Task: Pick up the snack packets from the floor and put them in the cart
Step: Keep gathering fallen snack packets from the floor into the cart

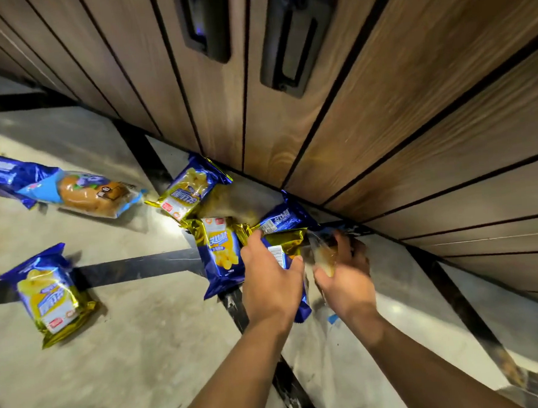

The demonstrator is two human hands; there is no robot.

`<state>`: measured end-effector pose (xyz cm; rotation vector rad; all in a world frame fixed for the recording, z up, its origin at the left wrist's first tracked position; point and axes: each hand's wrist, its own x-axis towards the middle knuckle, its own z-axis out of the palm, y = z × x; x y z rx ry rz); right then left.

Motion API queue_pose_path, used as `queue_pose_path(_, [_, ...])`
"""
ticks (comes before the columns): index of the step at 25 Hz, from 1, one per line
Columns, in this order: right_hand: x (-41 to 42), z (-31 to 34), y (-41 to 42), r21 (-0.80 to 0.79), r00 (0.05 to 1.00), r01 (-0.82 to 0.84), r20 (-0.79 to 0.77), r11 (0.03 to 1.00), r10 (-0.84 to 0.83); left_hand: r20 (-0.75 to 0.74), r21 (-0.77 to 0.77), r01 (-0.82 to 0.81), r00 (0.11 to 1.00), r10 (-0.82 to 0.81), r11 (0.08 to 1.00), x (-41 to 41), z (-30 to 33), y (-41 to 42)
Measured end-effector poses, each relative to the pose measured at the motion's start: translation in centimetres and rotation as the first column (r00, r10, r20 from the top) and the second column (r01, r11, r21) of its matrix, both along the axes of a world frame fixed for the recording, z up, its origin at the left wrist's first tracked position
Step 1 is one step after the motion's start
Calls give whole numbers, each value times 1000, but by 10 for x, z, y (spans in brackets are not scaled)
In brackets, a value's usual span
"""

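Several blue-and-gold snack packets lie on the pale floor. My left hand (271, 276) grips a gold-edged packet (285, 246) near the foot of the wooden wall. My right hand (344, 272) holds a clear-wrapped bread packet (323, 254) beside it. Another blue chip packet (222, 255) lies just left of my left hand, and one more (190, 187) sits against the wall. A blue packet (281, 219) lies behind my hands. No cart is in view.
A long bread packet (80, 193) and a chip packet (51, 295) lie further left on the floor. A wood-panelled wall (381, 98) with two dark recessed handles rises right behind the packets. Black stripes cross the floor.
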<state>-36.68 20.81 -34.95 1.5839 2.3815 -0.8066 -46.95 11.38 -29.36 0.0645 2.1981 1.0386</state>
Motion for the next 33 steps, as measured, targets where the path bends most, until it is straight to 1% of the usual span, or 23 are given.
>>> queue_pose_path(3, [-2, 50, -7, -11, 999, -39, -9, 999, 39, 4, -29, -46, 999, 47, 998, -8, 45, -19])
queue_pose_path(4, [-1, 72, -14, -38, 999, -32, -25, 999, 31, 6, -36, -71, 997, 71, 997, -9, 69, -27])
queue_pose_path(6, [-5, 140, -36, -105, 995, -30, -94, 994, 20, 10, -34, -120, 993, 121, 992, -13, 142, -49])
queue_pose_path(9, [-16, 274, -74, -152, 982, -74, -184, 986, 46, -27, -19, -176, 984, 175, 984, -19, 283, -82])
queue_pose_path(13, [-44, 459, -111, -214, 970, -117, -236, 970, 65, -102, -59, -221, 971, 215, 973, -34, 465, -126])
queue_pose_path(16, [-56, 603, -137, -235, 957, -184, -266, 954, 119, -172, -84, -267, 953, 250, 960, -36, 602, -161])
queue_pose_path(19, [-61, 711, -165, -231, 925, -302, -307, 925, 225, -240, -68, -289, 934, 265, 955, -28, 699, -193])
queue_pose_path(22, [-64, 762, -187, -208, 883, -396, -355, 895, 308, -259, -39, -367, 902, 345, 929, -18, 744, -221])
queue_pose_path(25, [-65, 795, -207, -195, 848, -461, -384, 866, 365, -283, -12, -464, 851, 442, 886, -2, 767, -253])
queue_pose_path(27, [-71, 810, -222, -182, 824, -503, -396, 845, 405, -281, 26, -513, 820, 499, 858, 5, 776, -275])
queue_pose_path(30, [-84, 826, -251, -161, 799, -540, -406, 826, 443, -257, 18, -558, 800, 543, 830, 4, 783, -307])
queue_pose_path(33, [-108, 837, -298, -149, 765, -583, -430, 799, 478, -247, 42, -602, 767, 592, 797, -10, 791, -353])
